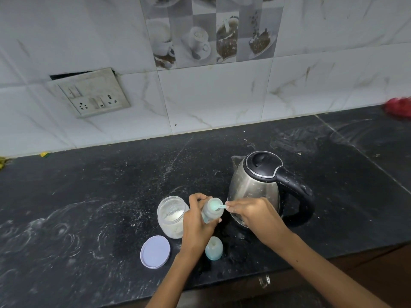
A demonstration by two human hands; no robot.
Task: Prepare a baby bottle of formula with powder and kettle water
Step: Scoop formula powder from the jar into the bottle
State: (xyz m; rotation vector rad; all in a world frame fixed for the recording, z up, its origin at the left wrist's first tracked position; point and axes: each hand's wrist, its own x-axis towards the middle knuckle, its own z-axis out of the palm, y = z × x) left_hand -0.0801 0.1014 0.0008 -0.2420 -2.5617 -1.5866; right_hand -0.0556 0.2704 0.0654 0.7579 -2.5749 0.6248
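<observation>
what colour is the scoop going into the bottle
Pale mint green scoop, held by the right hand at the bottle mouth; head view.

One wide-angle camera worn on the head looks forward and steeply down at a black counter (93, 196), from close above. The tiled wall (222, 96) fills the frame toward 12 o'clock, both forearms enter from 6 o'clock, and the kettle (255, 187) stands right of centre, toward 3 o'clock
</observation>
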